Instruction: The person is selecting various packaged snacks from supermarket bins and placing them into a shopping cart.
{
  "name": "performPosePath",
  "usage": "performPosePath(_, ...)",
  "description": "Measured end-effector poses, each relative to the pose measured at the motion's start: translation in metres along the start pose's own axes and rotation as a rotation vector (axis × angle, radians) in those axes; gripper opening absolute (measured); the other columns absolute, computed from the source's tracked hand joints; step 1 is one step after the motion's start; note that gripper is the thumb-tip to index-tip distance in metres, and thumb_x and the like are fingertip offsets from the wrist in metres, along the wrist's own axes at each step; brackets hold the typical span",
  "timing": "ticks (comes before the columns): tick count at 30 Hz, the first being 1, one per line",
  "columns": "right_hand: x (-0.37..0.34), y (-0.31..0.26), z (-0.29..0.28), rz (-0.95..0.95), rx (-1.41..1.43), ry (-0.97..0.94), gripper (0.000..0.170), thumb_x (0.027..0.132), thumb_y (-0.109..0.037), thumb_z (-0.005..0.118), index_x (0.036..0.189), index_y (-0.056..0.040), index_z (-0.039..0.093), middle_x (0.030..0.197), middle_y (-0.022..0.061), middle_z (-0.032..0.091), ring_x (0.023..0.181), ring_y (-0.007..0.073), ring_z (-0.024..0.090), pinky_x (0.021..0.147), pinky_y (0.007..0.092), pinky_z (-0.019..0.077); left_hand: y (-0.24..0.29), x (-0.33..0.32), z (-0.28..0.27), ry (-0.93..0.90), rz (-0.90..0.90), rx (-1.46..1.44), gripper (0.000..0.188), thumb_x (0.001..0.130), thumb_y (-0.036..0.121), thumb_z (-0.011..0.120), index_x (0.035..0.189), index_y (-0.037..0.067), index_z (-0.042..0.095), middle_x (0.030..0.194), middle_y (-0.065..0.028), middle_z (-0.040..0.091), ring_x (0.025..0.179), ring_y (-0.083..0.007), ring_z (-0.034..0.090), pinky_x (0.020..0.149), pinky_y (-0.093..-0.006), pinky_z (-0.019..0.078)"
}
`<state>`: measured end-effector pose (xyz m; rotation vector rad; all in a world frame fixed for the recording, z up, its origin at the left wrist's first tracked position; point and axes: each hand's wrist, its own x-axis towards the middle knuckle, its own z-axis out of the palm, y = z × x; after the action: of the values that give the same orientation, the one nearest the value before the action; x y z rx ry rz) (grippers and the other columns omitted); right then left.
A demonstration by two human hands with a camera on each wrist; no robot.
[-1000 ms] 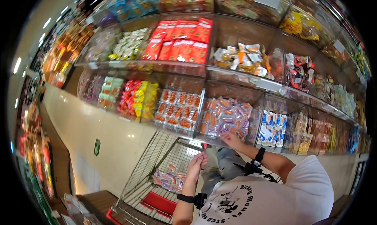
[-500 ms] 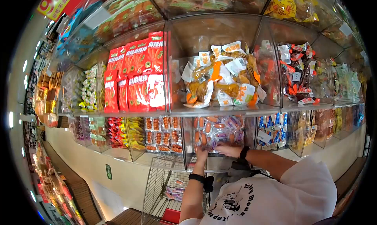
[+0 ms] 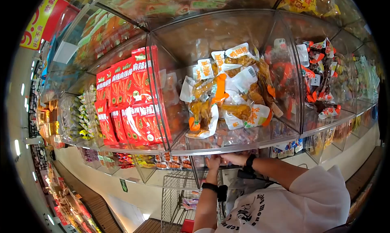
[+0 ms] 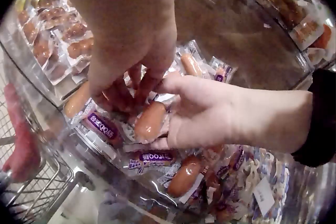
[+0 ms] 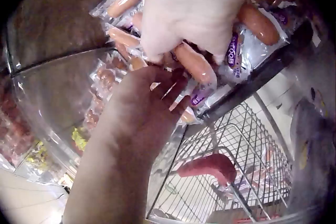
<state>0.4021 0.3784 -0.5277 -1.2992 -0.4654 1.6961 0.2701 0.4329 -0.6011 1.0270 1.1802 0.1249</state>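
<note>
In the left wrist view, the right hand [image 4: 210,111] curls its thumb and fingers about a clear-wrapped sausage [image 4: 149,121] with a purple label. Close beside it, the left hand [image 4: 131,29] reaches down, fingers bent and spread, touching the packs. The right wrist view has the same sausage pack [image 5: 194,65] between the thumb and fingers of the right hand [image 5: 197,11]; the left hand [image 5: 131,111] lies just below, its fingertips partly hidden. Seen in the head view, the left hand [image 3: 213,163] and right hand [image 3: 235,158] meet under the upper shelf edge.
Above the hands, a clear shelf [image 3: 227,148] holds orange-and-white packs [image 3: 243,80] and red packs [image 3: 140,86]. A wire cart [image 5: 247,145] with a red handle part [image 5: 210,167] stands below the bin. Strung sausage packs [image 4: 52,35] fill the neighbouring bin.
The left hand has risen from over the cart to the sausage bin, beside the right hand. The head view has moved closer to the upper shelf, whose edge now covers most of the bin.
</note>
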Motion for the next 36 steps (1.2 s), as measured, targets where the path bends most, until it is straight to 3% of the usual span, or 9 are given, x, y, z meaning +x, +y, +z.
performPosePath(6,0.014,0.065,0.016,-0.04,0.048,0.362,0.011,0.069,-0.006,0.044,0.078,-0.0054,0.039,0.067,0.0042,0.043,0.068,0.013,0.042,0.057,0.0277,0.0362,0.041,-0.032,0.015,-0.082,0.094,-0.01,0.023,0.072,0.006,0.038,0.089,-0.001,0.052,0.071,-0.0071,0.054,0.061,-0.0126,0.049,0.057,-0.0223,0.0391)
performPosePath(7,-0.001,0.048,0.018,0.07,-0.03,0.355,0.013,0.069,-0.008,0.047,0.078,-0.0052,0.038,0.069,0.005,0.044,0.068,0.0124,0.043,0.055,0.0261,0.0363,0.022,-0.025,0.014,-0.026,0.33,0.132,0.022,0.073,0.009,0.039,0.086,0.001,0.054,0.068,-0.0076,0.054,0.063,-0.0134,0.049,0.059,-0.0241,0.0392)
performPosePath(10,-0.036,-0.001,0.029,0.291,-0.172,0.32,0.021,0.069,-0.014,0.053,0.083,-0.0045,0.04,0.071,0.0055,0.046,0.066,0.0113,0.045,0.051,0.023,0.0364,0.024,-0.036,0.009,-0.035,0.04,0.191,0.022,0.073,0.013,0.041,0.086,0.001,0.055,0.069,-0.009,0.054,0.066,-0.0153,0.05,0.06,-0.0259,0.0393)
performPosePath(11,-0.044,-0.006,0.026,0.434,-0.182,0.26,0.031,0.069,-0.018,0.055,0.092,-0.0035,0.041,0.073,0.0047,0.047,0.061,0.0113,0.045,0.049,0.0218,0.0366,0.041,-0.046,0.006,0.032,0.082,0.376,0.023,0.072,0.018,0.047,0.086,0.0,0.052,0.068,-0.0097,0.053,0.07,-0.0167,0.05,0.06,-0.0267,0.0392)
performPosePath(14,-0.048,0.017,0.015,-0.3,-0.445,-0.016,0.045,0.068,-0.024,0.057,0.103,-0.0021,0.038,0.074,0.0055,0.049,0.062,0.0121,0.047,0.051,0.0226,0.0386,0.099,-0.103,0.011,0.133,0.302,0.276,0.025,0.07,0.022,0.052,0.086,0.002,0.048,0.063,-0.009,0.05,0.066,-0.0173,0.049,0.059,-0.0283,0.039)
performPosePath(18,-0.083,-0.043,0.046,-0.063,-0.902,-0.297,0.056,0.067,-0.024,0.058,0.11,-0.0013,0.03,0.084,0.0099,0.049,0.07,0.0133,0.048,0.059,0.0238,0.0397,0.11,-0.166,-0.014,-0.107,0.407,0.296,0.023,0.072,0.015,0.052,0.089,0.002,0.045,0.061,0.0019,0.038,0.053,-0.006,0.037,0.048,-0.0198,0.0328)
performPosePath(19,-0.098,-0.053,0.066,-0.234,-0.786,-0.239,0.059,0.066,-0.019,0.06,0.111,-0.0028,0.026,0.084,0.0108,0.047,0.065,0.0125,0.048,0.055,0.0239,0.0395,0.101,-0.182,-0.022,-0.103,0.442,0.209,0.022,0.073,0.016,0.052,0.09,0.003,0.044,0.062,0.0032,0.041,0.053,-0.0044,0.038,0.048,-0.0188,0.0334)
performPosePath(22,-0.121,-0.058,0.12,-0.042,-0.457,-0.334,0.055,0.068,-0.011,0.057,0.111,-0.0048,0.023,0.084,0.0089,0.045,0.062,0.0104,0.048,0.051,0.0218,0.0403,0.072,-0.234,-0.043,-0.118,0.311,-0.139,0.021,0.074,0.017,0.051,0.089,0.004,0.045,0.067,0.0018,0.046,0.057,-0.0042,0.041,0.051,-0.018,0.0351)
performPosePath(36,-0.112,0.163,0.321,0.231,-0.502,-0.646,0.086,0.067,-0.018,0.058,0.118,-0.0079,-0.012,0.101,0.0173,0.039,0.077,0.0181,0.048,0.054,0.0251,0.0425,-0.152,-0.358,-0.141,0.525,0.096,-0.924,0.031,0.078,0.029,0.04,0.102,0.01,0.037,0.077,-0.0003,0.046,0.068,-0.0112,0.039,0.059,-0.0231,0.0326)
